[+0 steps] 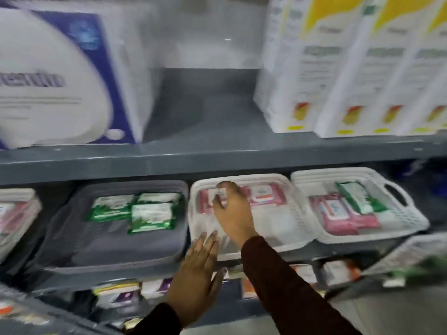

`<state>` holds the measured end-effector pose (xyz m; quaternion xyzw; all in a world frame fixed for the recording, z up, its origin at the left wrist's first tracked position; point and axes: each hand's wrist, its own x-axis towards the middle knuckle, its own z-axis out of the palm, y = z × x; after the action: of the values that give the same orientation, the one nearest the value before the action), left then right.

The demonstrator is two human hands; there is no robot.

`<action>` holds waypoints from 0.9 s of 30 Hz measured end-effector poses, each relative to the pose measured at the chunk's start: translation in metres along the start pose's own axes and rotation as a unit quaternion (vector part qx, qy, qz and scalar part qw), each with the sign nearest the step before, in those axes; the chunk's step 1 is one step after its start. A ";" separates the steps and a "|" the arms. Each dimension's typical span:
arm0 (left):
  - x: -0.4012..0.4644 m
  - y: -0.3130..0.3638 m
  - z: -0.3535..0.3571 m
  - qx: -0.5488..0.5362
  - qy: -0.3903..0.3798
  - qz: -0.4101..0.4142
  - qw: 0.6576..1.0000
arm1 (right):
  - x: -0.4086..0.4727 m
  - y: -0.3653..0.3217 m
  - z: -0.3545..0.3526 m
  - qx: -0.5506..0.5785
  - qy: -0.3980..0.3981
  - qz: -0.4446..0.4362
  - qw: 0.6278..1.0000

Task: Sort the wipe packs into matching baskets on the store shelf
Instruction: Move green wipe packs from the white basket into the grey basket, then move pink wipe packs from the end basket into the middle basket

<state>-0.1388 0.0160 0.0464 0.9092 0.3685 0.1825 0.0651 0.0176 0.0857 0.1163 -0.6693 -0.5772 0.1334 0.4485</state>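
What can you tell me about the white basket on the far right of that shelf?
The right white basket looks like slatted plastic, with a cut-out handle at its right end. It sits tilted toward the aisle on the grey shelf, beside the middle white basket. Inside lie pink wipe packs with one green wipe pack resting on top. Neither hand touches it.

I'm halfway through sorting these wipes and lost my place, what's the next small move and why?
Probably reach the right hand across to the green pack lying on the pink packs in the right white basket and lift it out. It is the one visible mismatch; the grey basket holds only green packs, so it likely belongs there.
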 end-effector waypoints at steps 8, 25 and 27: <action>0.067 0.083 0.046 0.005 -0.035 0.081 0.996 | -0.007 0.171 -0.183 -0.106 0.219 0.196 0.950; 0.116 0.145 0.077 0.001 -0.069 0.041 0.997 | 0.067 0.307 -0.316 -0.016 0.009 0.430 0.903; 0.115 0.140 0.072 0.004 -0.060 0.042 0.997 | 0.056 0.263 -0.319 0.036 0.058 0.384 0.921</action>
<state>0.0554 -0.0036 0.0479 0.9333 0.3264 0.1290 0.0759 0.4285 0.0114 0.1161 -0.8298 -0.2433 0.2766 0.4192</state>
